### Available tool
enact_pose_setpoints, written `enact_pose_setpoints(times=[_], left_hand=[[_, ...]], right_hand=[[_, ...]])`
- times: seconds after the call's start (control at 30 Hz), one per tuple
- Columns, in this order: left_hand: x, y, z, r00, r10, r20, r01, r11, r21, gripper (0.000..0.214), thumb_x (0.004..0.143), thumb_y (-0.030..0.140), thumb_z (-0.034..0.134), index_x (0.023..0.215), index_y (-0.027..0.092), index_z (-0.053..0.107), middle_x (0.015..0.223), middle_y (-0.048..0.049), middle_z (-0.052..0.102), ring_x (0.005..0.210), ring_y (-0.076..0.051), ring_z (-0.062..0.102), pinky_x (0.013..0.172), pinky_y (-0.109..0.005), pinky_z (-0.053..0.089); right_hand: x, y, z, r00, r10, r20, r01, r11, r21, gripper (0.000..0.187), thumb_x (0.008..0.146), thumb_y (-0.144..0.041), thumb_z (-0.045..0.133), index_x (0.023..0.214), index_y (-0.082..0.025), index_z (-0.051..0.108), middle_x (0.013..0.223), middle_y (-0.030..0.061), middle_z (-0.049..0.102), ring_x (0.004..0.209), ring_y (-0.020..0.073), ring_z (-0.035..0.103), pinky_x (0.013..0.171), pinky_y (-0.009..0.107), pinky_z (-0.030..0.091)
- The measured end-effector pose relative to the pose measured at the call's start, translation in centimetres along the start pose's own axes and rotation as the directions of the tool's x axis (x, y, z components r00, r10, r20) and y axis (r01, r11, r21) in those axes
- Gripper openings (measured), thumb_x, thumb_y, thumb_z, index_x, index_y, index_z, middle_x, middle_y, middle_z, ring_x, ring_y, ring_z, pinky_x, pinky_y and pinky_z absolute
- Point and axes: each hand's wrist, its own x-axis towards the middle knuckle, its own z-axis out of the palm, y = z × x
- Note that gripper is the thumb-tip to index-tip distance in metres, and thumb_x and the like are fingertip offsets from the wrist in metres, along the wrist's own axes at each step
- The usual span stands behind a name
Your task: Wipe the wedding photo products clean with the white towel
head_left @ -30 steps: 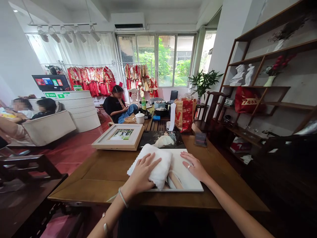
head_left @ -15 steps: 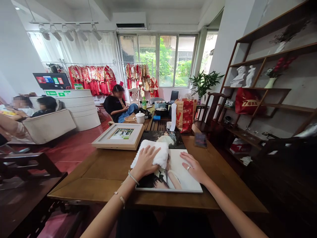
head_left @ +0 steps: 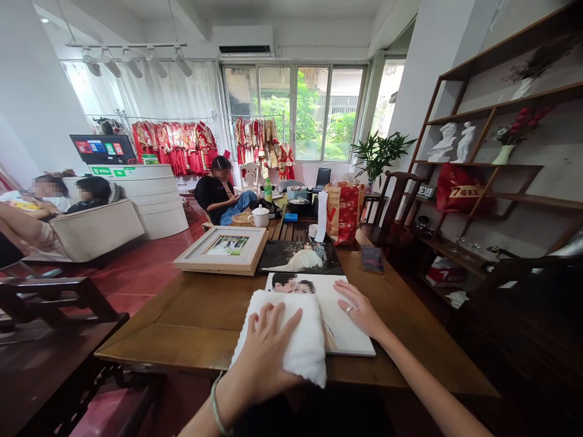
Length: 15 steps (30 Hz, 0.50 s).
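Observation:
A folded white towel lies over the lower left of a photo panel, its near corner reaching past the table's front edge. My left hand is on top of the towel, gripping it with bent, spread fingers. The panel is a white-edged print of two people, and the towel covers much of it. My right hand, a ring on one finger, rests flat on the panel's right side with fingers stretched out. Behind it, touching or nearly so, lies a second, darker photo panel.
A pale wooden picture frame lies at the left on the brown table. Farther back are a white lidded cup, a red paper bag and a seated person. Dark chairs flank the table.
My left hand has drawn the towel toward me, down to the panel's near edge, uncovering the upper part of the print. My right hand stays in place on the panel.

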Motion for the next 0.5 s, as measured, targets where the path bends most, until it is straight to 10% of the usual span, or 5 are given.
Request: enact_pose_setpoints(times=[0.3,0.5], left_hand=[[8.4,-3.9,0.5,0.994,0.015,-0.104,-0.003,0.993,0.115,0.078,0.075,0.058,0.055,0.14,0.02,0.033,0.14,-0.0183,0.033,0.132,-0.042,0.016,0.1,-0.065,0.009],[8.6,-3.1,0.7,0.998,0.018,-0.055,-0.009,0.987,0.157,0.066,0.084,0.045,0.045,0.142,0.02,0.027,0.144,-0.0176,0.028,0.133,-0.042,0.015,0.099,-0.064,0.014]], right_hand=[[0.1,-0.2,0.5,1.0,-0.02,-0.009,0.02,1.0,0.014,0.036,0.081,-0.032,0.052,0.113,-0.021,0.063,0.13,0.0109,0.054,0.124,0.0249,0.046,0.106,0.046,0.032],[0.1,-0.2,0.4,1.0,0.012,-0.023,-0.012,1.0,0.013,0.036,0.079,-0.027,0.052,0.112,-0.019,0.063,0.129,0.0121,0.054,0.123,0.0255,0.047,0.105,0.047,0.033]])
